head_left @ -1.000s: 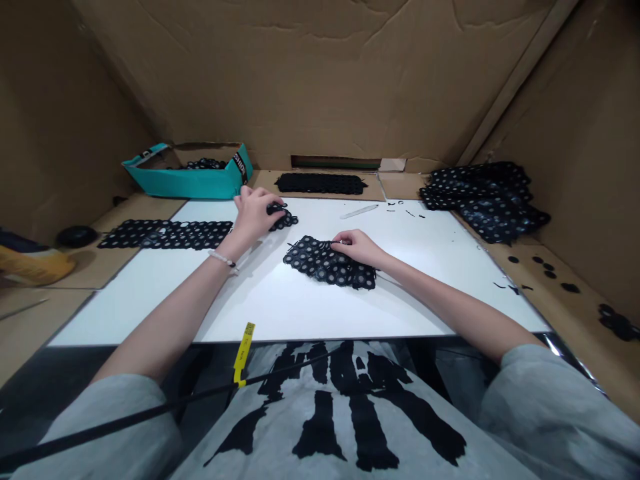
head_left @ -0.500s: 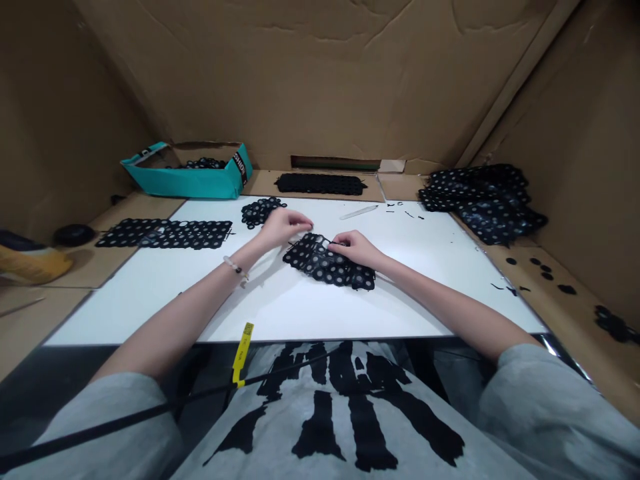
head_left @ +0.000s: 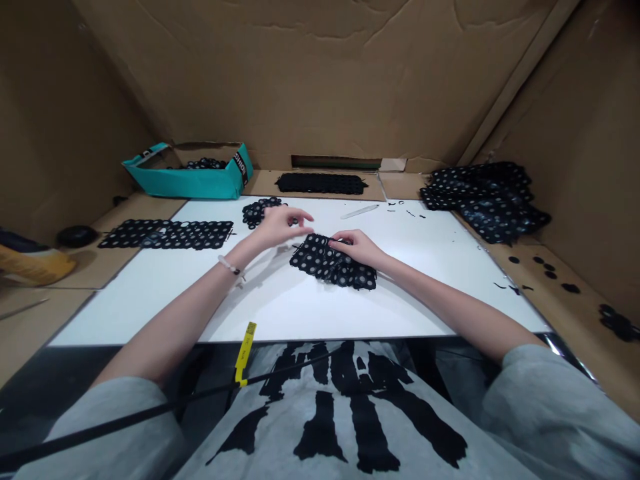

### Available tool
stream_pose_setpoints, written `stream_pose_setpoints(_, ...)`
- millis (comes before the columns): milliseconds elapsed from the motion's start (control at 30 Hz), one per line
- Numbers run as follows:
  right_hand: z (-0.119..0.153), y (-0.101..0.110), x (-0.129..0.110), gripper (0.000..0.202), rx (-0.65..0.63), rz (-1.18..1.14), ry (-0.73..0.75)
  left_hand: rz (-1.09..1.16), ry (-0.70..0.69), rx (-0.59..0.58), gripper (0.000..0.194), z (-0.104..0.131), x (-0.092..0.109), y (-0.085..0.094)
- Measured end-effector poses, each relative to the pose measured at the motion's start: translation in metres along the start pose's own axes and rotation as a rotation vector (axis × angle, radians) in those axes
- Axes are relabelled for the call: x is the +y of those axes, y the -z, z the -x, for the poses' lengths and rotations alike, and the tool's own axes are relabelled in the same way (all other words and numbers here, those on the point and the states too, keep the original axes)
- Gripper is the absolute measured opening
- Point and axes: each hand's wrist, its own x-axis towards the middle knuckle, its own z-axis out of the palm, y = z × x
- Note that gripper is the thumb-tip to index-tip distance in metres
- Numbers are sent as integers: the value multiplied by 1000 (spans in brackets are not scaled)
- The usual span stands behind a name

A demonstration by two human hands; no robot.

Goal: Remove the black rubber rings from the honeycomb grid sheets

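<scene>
A black sheet patterned with rows of pale round dots lies a little askew on the white board in front of me. My right hand is closed on its far edge, thumb and fingers pinching it. Just beyond the sheet's left corner, my left hand hovers with its fingers apart and nothing visible between them. Partly behind that hand sits a small heap of black rings.
Another dotted black sheet lies left. Behind stand a teal-sided box holding black pieces and a dark stack of strips. A white pen-like tool lies beyond my right hand. More dotted sheets pile up right, near black scraps.
My left fingers, pinched together on a small dark piece before, have spread apart. The sheet's left end has shifted slightly right, while my right hand keeps its grip.
</scene>
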Motion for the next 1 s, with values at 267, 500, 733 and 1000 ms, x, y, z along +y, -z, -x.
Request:
stream_pose_setpoints(267,0,0,0,33,-19,0,31,94,-64,-103,28,4,22,-29)
stream_pose_setpoints(500,1,2,-1,35,-24,96,-40,132,240,251,38,-10,-41,7)
stream_pose_setpoints(733,2,2,0,31,-17,113,-61,-271,153,385,29,-4,-62,14)
stream_pose_setpoints(1000,0,3,-2,29,-47,-20,6,50,-138,-188,40,-1,-7,-25)
